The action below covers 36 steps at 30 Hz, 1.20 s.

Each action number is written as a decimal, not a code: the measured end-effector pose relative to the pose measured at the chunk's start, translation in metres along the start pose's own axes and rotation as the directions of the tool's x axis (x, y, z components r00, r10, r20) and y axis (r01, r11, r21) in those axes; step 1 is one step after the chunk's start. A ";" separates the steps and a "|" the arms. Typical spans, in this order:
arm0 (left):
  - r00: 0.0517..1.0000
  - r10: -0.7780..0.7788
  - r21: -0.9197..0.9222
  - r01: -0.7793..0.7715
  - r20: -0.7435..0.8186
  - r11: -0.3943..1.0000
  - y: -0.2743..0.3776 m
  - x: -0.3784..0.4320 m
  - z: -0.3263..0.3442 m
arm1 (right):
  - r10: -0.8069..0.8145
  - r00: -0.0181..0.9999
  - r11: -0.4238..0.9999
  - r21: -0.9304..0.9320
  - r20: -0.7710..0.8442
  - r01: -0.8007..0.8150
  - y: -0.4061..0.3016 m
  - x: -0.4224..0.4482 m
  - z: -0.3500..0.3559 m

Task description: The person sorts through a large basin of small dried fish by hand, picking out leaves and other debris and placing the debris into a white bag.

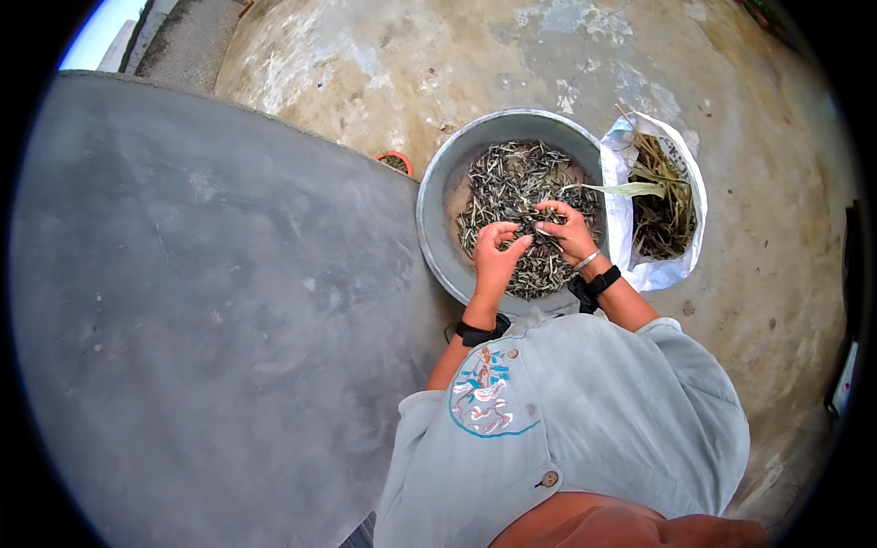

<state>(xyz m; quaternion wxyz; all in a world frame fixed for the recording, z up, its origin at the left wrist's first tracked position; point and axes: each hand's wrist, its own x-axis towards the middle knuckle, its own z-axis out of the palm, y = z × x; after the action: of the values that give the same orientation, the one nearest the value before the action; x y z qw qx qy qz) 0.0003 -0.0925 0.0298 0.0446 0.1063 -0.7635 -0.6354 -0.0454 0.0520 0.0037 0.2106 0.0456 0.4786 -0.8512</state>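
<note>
A round grey metal basin (pixel 433 236) stands on the ground before me, with many short, dark and pale dried plant pieces (pixel 524 171) spread over its bottom. Over the near half of these pieces, my right hand (pixel 574 234) pinches a few dried pieces between thumb and fingers. Close beside it on the left is my left hand (pixel 497 257), its fingers curled and the thumb apart from them. Nothing shows between them. Both hands are inside the basin's outline, and the pieces right under the fingers are partly hidden.
Against the basin's right side stands an open white woven sack (pixel 620 236) full of dry stalks and leaves (pixel 661 226). One long pale leaf (pixel 620 189) reaches over the basin rim. A grey cement wall (pixel 240 274) rises on the left, near an orange pot (pixel 404 159). Stained concrete floor (pixel 760 226) surrounds them.
</note>
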 end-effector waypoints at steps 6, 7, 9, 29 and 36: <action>0.955 -0.297 -0.224 0.291 0.007 0.930 0.010 -0.004 0.016 | -0.214 0.976 0.941 -0.276 -0.035 0.196 -0.001 0.000 0.014; 0.941 -0.338 -0.253 0.332 0.019 0.909 0.018 -0.004 0.017 | -0.227 0.973 0.926 -0.318 -0.038 0.203 -0.002 -0.001 0.014; 0.941 -0.336 -0.235 0.333 0.026 0.913 0.019 -0.004 0.013 | -0.266 0.963 0.899 -0.369 -0.035 0.234 -0.005 -0.005 0.019; 0.956 -0.280 -0.273 0.294 0.092 0.916 0.016 -0.001 0.006 | -0.035 0.995 0.999 -0.005 -0.094 0.034 -0.014 -0.021 0.015; 0.952 -0.293 -0.201 0.306 0.093 0.931 0.015 -0.006 0.007 | -0.091 0.990 0.996 -0.009 -0.109 0.091 -0.012 -0.019 0.012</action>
<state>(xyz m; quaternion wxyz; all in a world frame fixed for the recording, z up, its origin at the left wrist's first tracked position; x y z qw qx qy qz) 0.0028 -0.0820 0.0438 -0.0653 0.1966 -0.6670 -0.7157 -0.0312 0.0534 0.0247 0.1451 0.0696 0.4927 -0.8552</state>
